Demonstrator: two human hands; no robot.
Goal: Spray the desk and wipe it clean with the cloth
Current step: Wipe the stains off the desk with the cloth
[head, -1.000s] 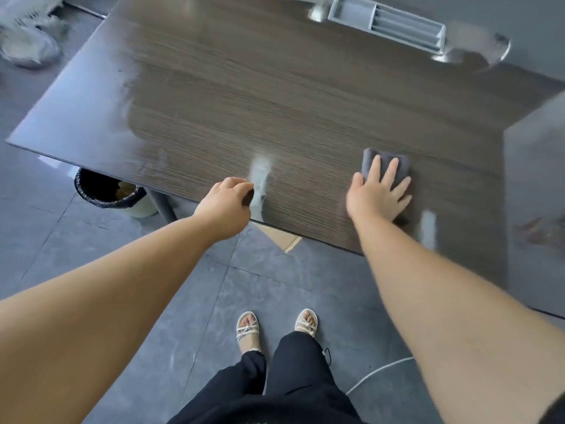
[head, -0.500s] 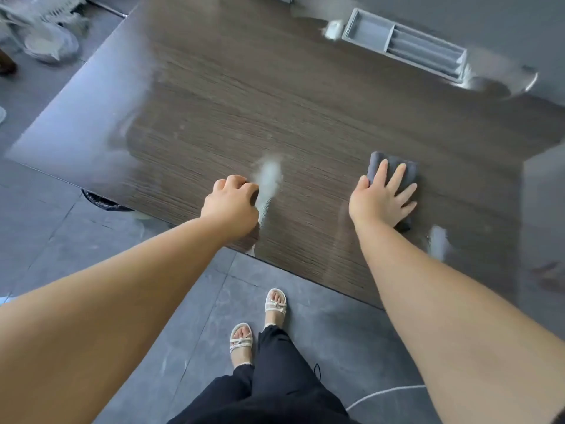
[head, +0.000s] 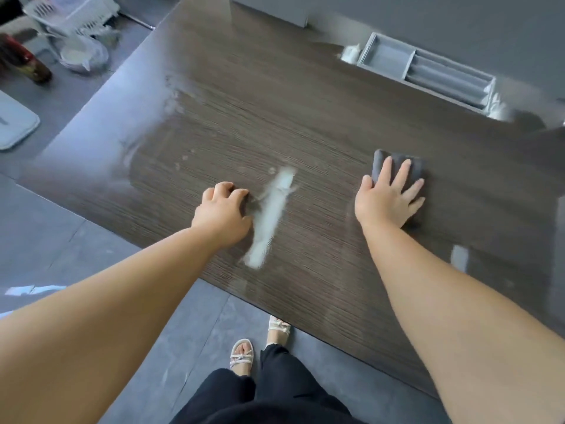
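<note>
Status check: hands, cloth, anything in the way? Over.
Right hand flat, pressing grey cloth on desk. Left hand curled on desk, contents unclear. Pale streak between hands; grey tray at far edge, apart from cloth.

Bare forearms, no sleeves; black trousers (head: 275, 393); white strappy sandals (head: 242, 356).

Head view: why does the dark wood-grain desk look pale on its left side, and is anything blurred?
Head view: glare whitens the left side of the glossy dark wood-grain desk; the white plastic basket on the floor, top left, is blurred.
</note>
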